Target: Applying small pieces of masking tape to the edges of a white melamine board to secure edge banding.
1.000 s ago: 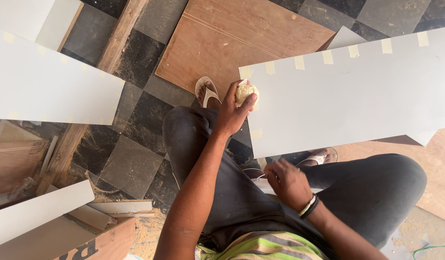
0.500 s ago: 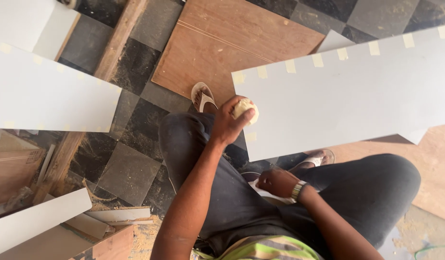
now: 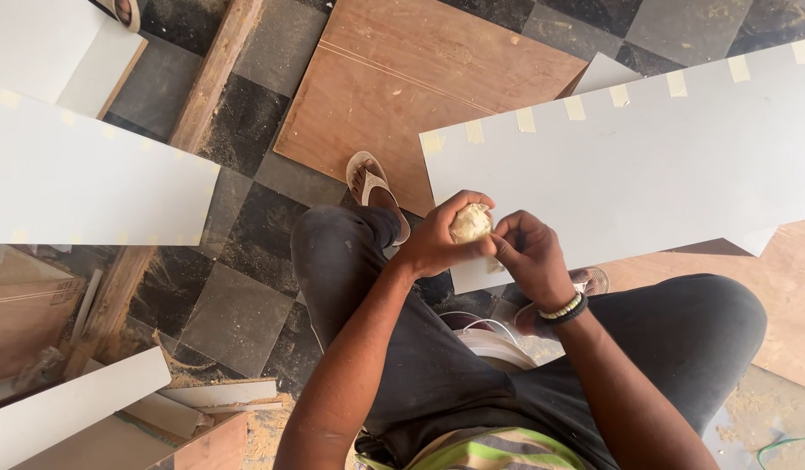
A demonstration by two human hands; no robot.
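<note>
- Whereas a second ago the left hand point(image 3: 437, 242) alone pressed the lump point(image 3: 470, 223) against the near corner of the white panel point(image 3: 629, 165), both hands now meet on it just off that corner.
- Left hand: fingers curled round the lump from the left and beneath; closed on it, thumb over the top.
- Right hand point(image 3: 526, 252): a second ago it lay loosely curled low by the lap, away from the panel; now it is raised to the lump, fingertips pinching or touching its right side. Whether it grips or only picks at it, cannot tell.
- Lump: pale cream, rounded, soft-looking wad; sits between both hands, over the panel's near-left corner, no longer flat on the surface.
- Reading: rubbing at the panel looks paused; the wad is probably being reshaped or refolded in hand. A judgement only.
- Panel: tape tabs point(image 3: 576, 107) run along its far edge; a plywood sheet point(image 3: 402, 96) lies beyond its left end.
- Sandalled foot point(image 3: 372, 187) rests left of the panel corner; bead bracelet point(image 3: 566, 308) on the right wrist.
</note>
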